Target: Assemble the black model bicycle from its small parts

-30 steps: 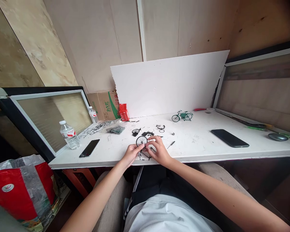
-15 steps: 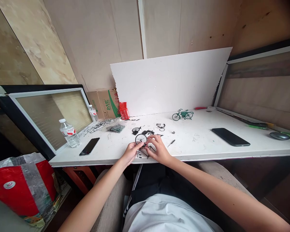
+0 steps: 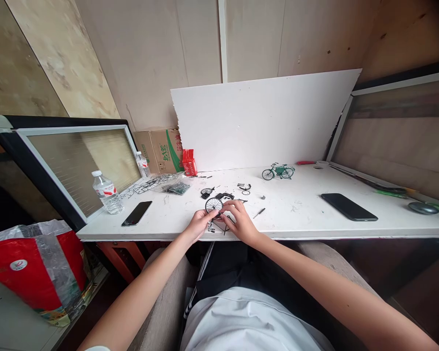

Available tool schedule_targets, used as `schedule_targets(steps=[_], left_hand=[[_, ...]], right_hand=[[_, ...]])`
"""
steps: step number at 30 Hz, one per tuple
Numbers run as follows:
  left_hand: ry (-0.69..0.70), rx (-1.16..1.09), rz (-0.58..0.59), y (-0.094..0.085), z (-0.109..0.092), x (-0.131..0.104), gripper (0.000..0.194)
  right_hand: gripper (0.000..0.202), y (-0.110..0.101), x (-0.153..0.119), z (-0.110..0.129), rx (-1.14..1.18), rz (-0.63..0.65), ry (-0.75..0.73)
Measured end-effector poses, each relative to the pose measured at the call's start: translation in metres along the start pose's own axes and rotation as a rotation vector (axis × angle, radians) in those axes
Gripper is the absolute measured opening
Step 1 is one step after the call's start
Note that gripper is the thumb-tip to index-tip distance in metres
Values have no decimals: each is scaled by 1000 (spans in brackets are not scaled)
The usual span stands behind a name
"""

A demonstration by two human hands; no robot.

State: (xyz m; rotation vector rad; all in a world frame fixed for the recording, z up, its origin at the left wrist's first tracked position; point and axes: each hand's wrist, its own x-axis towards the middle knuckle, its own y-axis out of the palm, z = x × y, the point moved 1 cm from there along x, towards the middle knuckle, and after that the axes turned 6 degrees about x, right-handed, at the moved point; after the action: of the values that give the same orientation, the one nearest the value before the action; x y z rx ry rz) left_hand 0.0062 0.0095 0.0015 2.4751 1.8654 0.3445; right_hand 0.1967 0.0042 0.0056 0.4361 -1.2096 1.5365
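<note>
A small black spoked wheel (image 3: 214, 205) stands upright above the table's near edge. My left hand (image 3: 200, 223) is closed on its lower rim, thumb on top. My right hand (image 3: 239, 222) comes in from the other side, fingers bent and pinching at the wheel's right edge; whatever small part lies between its fingertips is too small to name. Beneath and between the hands lies a thin black model bicycle frame (image 3: 225, 228), partly covered by my fingers. Small loose bits (image 3: 211, 227) lie beside it by my left hand.
Several black model parts (image 3: 225, 196) are scattered behind my hands. A small screwdriver (image 3: 259, 212) lies to the right. Farther back stands a green model bicycle (image 3: 278, 171). Two phones, one black (image 3: 349, 206) at right, another (image 3: 137, 213) at left, flank the area. A water bottle (image 3: 108, 193) stands at left.
The view has shifted slightly, so the table sits a little higher. My hands keep nearly the same place around the wheel, with the right fingers moved slightly.
</note>
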Motion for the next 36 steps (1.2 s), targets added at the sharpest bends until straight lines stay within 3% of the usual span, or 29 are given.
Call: schedule_targets(steps=[36], left_hand=[[65,116,17,-6,9,3,42]], right_hand=[[7,1,-3,1,130,-33,-21]])
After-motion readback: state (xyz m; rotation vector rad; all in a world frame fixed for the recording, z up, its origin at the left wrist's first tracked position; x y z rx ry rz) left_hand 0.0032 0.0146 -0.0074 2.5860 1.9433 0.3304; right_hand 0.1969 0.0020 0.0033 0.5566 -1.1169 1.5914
